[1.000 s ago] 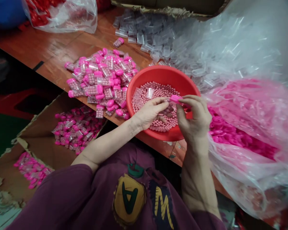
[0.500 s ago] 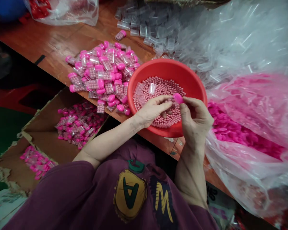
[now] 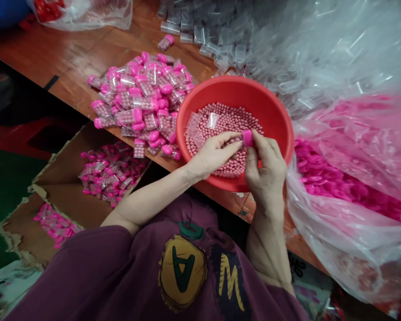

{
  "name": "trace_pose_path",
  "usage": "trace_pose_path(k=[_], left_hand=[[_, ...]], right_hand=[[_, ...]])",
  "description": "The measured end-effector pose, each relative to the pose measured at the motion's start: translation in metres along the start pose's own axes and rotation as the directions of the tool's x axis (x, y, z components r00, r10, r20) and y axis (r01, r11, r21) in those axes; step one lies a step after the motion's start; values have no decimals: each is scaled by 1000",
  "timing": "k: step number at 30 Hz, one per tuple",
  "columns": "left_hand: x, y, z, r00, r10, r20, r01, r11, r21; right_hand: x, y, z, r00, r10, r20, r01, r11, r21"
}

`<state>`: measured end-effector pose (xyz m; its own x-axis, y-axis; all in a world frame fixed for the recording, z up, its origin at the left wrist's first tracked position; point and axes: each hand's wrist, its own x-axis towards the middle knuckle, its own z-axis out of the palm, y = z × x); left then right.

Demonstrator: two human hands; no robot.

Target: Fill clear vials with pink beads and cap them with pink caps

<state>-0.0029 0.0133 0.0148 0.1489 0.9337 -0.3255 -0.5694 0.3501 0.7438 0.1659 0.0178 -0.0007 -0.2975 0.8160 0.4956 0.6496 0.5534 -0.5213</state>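
Observation:
Over the red bowl [image 3: 235,84], my left hand [image 3: 211,155] is closed around a small clear bottle [image 3: 235,140] with pink beads inside. My right hand [image 3: 266,164] pinches a bright pink cap [image 3: 247,138], which sits at the bottle's mouth. Whether the cap is fully seated I cannot tell. Below my hands, pink beads [image 3: 234,117] cover the bottom of the bowl. Two clear empty bottles [image 3: 213,120] lie on the beads at the left side.
Capped bead bottles [image 3: 143,96] are heaped left of the bowl on the wooden table [image 3: 76,58]. More fill a cardboard box [image 3: 56,187] below. Clear empty bottles [image 3: 227,49] are piled behind. An open plastic bag [image 3: 341,240] of pink caps [image 3: 344,191] lies at right.
The pink cap in my right hand has come onto the mouth of the bottle in my left hand. My right hand has shifted slightly left and down. The view has moved a little.

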Motion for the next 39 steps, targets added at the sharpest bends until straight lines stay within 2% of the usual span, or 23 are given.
trace_pose_path(k=[8,11,16,20,22,25,28,31,35,39], left_hand=[[-2,3,-1,997,-74,23,74,997,-24],[-1,1,-3,995,-93,20,93,995,21],[4,-12,-8,999,38,23,-42,971,236],[6,-20,-13,981,191,36,-186,870,456],[7,-21,-14,969,239,57,-233,826,513],[7,-19,-12,974,218,60,-222,864,452],[5,-13,-7,993,102,51,-113,944,310],[3,-7,-4,999,-5,53,-5,982,187],[1,-1,-6,995,-80,56,73,990,117],[2,-4,-10,992,-49,118,33,990,140]], right_hand=[[-1,1,-10,1000,4,26,-5,1000,24],[-2,2,-8,1000,4,13,-4,998,60],[-9,8,1,1000,-1,7,0,994,112],[-13,13,4,999,7,31,-11,992,127],[-13,15,3,999,17,50,-23,992,126],[-11,14,2,999,0,52,-7,991,132],[-10,12,1,1000,-8,20,5,988,152],[-13,15,6,997,19,-77,-1,976,217],[-21,29,17,945,185,-271,-82,933,351],[-23,32,21,881,335,-334,-179,890,420]])
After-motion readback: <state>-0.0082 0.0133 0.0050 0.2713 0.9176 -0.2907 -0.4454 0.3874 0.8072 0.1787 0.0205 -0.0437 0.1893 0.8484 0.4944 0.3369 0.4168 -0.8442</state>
